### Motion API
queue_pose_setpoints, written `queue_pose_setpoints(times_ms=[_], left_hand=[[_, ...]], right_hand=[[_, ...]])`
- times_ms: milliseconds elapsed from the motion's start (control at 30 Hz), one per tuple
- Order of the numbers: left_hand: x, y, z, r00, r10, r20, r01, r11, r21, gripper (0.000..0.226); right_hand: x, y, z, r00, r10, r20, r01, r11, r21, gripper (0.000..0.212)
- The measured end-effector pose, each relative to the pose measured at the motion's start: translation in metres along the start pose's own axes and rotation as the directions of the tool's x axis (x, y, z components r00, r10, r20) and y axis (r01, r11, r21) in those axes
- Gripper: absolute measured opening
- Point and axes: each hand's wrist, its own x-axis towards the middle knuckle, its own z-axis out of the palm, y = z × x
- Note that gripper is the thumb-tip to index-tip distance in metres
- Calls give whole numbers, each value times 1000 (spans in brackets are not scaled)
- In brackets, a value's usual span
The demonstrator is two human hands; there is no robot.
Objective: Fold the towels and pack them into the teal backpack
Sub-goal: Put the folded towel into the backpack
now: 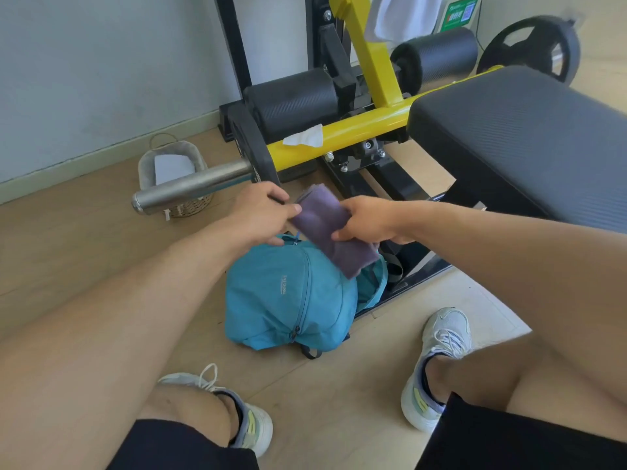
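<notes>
Holding a folded purple towel (330, 232) between both hands, the person sits over the teal backpack (291, 293), which lies on the wooden floor (84, 252) between two white sneakers. In the head view, the right hand (368, 220) has its grip pinching the towel's right edge, thumb on top and fingers beneath. The left hand (263, 212) meets the towel's upper left corner with its fingertips; whether that grip pinches the cloth or only touches it cannot be told. The towel slants down, its lower end at the backpack's open top. Behind stand a yellow gym machine (369, 120), its padded bench (529, 130) and a wicker basket (173, 171).
</notes>
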Motion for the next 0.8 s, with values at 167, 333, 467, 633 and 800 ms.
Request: queue_pose_setpoints(times_ms=[167, 333, 467, 633, 800], left_hand=[[7, -14, -3, 989, -77, 122, 42, 963, 265, 45], [10, -22, 11, 945, -121, 302, -12, 915, 404, 49], [13, -26, 15, 935, -136, 328, -26, 895, 445, 50], [21, -35, 19, 928, -204, 313, 31, 876, 480, 28], [35, -46, 24, 932, -271, 239, 145, 886, 441, 50]], right_hand=[[24, 38, 6, 937, 313, -157, -261, 923, 283, 28], [8, 86, 90, 822, 485, 299, -509, 389, 768, 23], [8, 116, 154, 804, 388, 450, -550, 200, 811, 14], [25, 116, 163, 864, 360, 352, -456, 264, 850, 32], [39, 75, 173, 926, 307, 219, -373, 658, 655, 34]])
